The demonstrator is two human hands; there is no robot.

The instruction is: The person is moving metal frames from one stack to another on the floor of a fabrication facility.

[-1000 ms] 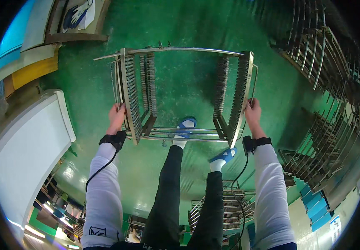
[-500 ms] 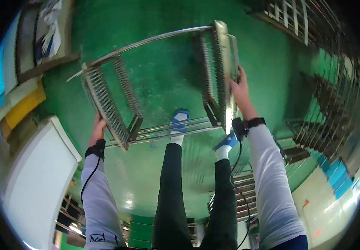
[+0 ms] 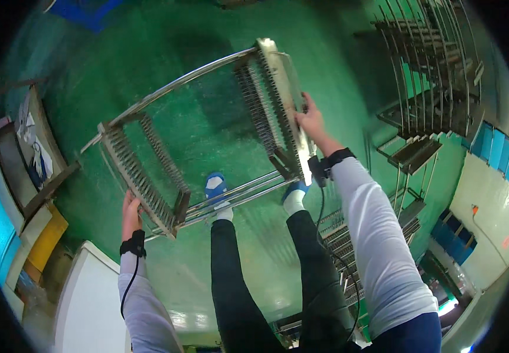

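Between my two hands hangs a metal slotted rack (image 3: 283,106), its two toothed side pieces joined by long shiny rods. It is held above the green floor, tilted so the right end lies farther off than the left. My left hand (image 3: 131,215) is closed on the outer side of the left toothed piece, near its lower end; some fingers are hidden. My right hand (image 3: 314,126) grips the outer edge of the right side piece, thumb at the edge. Both wrists wear black straps with cables.
Similar metal racks (image 3: 425,88) are stacked at the right, with another group (image 3: 346,253) beside my right leg. A white panel (image 3: 92,300) stands at lower left. Past it are a yellow bin (image 3: 47,232) and a shelf (image 3: 42,188) with gloves. My feet in blue slippers (image 3: 216,185) are below the rack.
The rack and both hands have shifted left in the view, and the rack's tilt has grown a little. The surroundings have also shifted as my view turned. Both hands keep their hold.
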